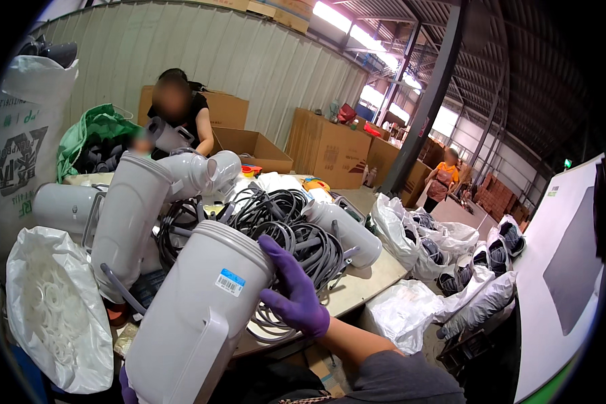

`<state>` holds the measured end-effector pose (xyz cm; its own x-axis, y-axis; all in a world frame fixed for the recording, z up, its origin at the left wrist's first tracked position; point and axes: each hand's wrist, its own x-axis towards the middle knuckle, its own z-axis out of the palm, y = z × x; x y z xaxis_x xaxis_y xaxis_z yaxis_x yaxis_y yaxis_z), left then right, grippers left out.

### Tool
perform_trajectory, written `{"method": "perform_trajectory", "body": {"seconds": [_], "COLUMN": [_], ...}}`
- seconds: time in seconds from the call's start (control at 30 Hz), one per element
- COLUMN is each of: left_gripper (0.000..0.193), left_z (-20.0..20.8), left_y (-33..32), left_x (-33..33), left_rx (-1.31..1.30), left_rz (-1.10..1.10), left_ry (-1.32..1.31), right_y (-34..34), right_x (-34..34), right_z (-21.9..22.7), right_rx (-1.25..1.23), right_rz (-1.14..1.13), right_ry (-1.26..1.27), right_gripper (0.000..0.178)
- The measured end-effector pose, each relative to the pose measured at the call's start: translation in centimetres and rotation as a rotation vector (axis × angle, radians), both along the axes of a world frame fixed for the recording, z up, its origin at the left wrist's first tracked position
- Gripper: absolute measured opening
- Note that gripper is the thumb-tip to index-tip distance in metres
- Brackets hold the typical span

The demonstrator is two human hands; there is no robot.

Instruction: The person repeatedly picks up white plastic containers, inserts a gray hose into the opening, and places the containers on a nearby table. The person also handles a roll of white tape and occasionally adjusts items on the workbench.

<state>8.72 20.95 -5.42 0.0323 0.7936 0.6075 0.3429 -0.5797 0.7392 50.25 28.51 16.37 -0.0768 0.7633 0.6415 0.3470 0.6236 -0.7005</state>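
Note:
A large grey plastic canister (182,316) with a threaded rim, a moulded handle and a blue-and-white barcode label is held tilted in front of me. My right hand (296,293), in a purple glove, grips it by the side of the rim, thumb and fingers apart around the edge. Only a sliver of my left hand (126,388), gloved in purple too, shows against the canister's lower left side; its fingers are mostly hidden. Behind the canister, coiled grey hoses (283,225) lie heaped on the table (360,286). Another grey canister (131,215) leans at the left.
A white sack of translucent rings (57,310) stands at near left. Across the table a person (198,121) handles a grey part, beside a green sack (94,128). Grey canister (350,232) lies at the table's right. White sacks (400,313) sit beyond; a white board (559,269) stands far right.

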Motion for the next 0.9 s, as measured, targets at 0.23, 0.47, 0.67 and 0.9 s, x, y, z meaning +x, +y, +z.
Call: {"method": "perform_trajectory", "body": {"seconds": [0.23,0.47,0.67,0.9], "left_gripper": [0.108,0.111,0.113,0.108], "left_z": [1.1,1.5,5.4,5.8], "left_y": [-1.1,-1.4,-1.6,-1.6], "left_x": [1.0,1.8,3.6,4.1], "left_rx": [-0.033,-0.041,0.042,0.010], "left_rz": [0.017,-0.012,-0.107,-0.217], "left_ry": [-0.027,-0.049,-0.025,-0.030], "right_y": [0.2,0.8,0.7,0.0], "right_x": [0.0,-0.7,-0.9,-0.5], "right_z": [-0.9,-1.5,-2.0,-1.7], "right_rx": [-0.026,0.009,0.035,0.033], "right_rz": [0.021,0.043,0.032,0.000], "right_ry": [0.068,0.094,0.221,0.238], "right_gripper": [0.080,0.090,0.084,0.084]}}
